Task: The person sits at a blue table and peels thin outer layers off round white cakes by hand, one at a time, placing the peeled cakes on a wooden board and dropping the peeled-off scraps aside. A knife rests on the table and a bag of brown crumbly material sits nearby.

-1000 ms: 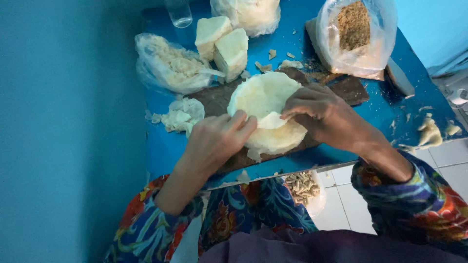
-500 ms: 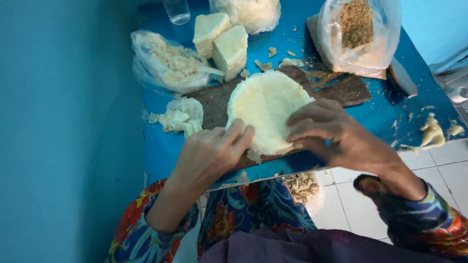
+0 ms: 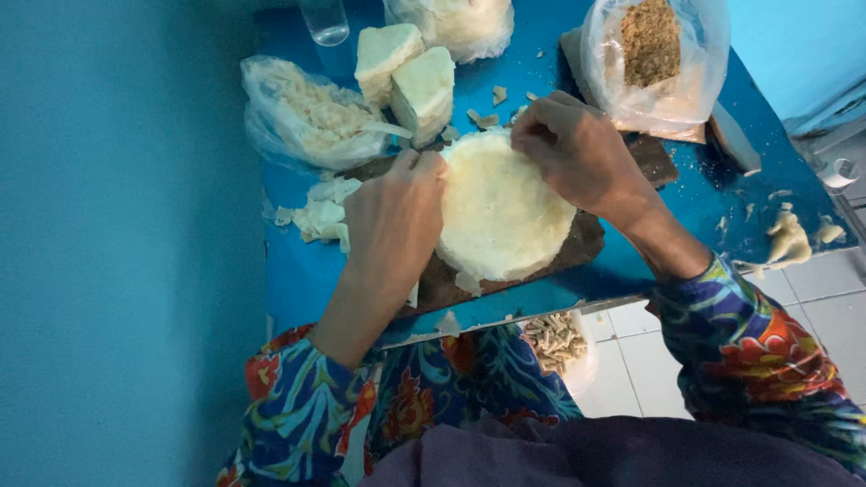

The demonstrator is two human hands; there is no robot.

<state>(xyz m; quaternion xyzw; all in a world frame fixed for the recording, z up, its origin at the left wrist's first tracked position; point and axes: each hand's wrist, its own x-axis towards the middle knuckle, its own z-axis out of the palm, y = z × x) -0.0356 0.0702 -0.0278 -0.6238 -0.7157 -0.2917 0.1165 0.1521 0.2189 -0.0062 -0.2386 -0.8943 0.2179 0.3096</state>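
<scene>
- A pale round dough disc [image 3: 501,212] lies flat on a dark board [image 3: 559,257] at the frame's centre.
- The left hand [image 3: 392,221] rests on the disc's left edge, fingers curled.
- The right hand [image 3: 577,153] grips the disc's upper right edge.
- Two pale wedge blocks [image 3: 406,72] sit above, on the blue table [image 3: 298,280].
- A clear bag of white shreds [image 3: 307,113] lies upper left; a bag of brown crumbs [image 3: 654,59] upper right.

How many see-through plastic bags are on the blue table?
3: one clear plastic bag of pale shreds far left, one of white stuff top middle, one of brown crumbs right. More may be hidden.
</scene>
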